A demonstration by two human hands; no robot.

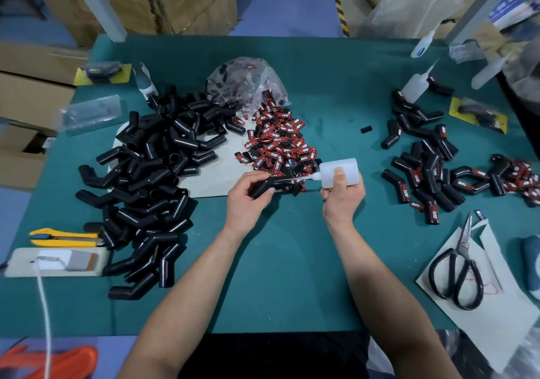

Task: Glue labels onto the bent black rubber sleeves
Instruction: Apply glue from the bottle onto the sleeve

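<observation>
1. Black rubber sleeve (pixel 264 187), bent, is held just above the teal tabletop (pixel 292 261), at the near edge of the label pile (pixel 280 145). The left hand (pixel 245 200) grips its lower limb, fingers (pixel 254 177) curled round it.
2. The right hand (pixel 343 200) holds the translucent glue bottle (pixel 347 168), wrapped round the body with the thumb pressed on the front. The nozzle (pixel 304 178) points left and lies along the sleeve's upper limb. Whether its tip touches the rubber cannot be told.
3. Step in hand, as judged: glue application. No label shows on the held sleeve.
4. Stock: unlabelled sleeves (pixel 152 168) are heaped to the left. Labelled sleeves (pixel 429 168) are spread to the right, well apart from them.
5. Next move, as judged: lift the nozzle clear, free the right hand, pick one red-and-black label from the pile, seat it squarely on the glued strip, and press.
6. Caution: keep the glued face up and away from the loose labels just beside it, since stray ones may stick.
</observation>
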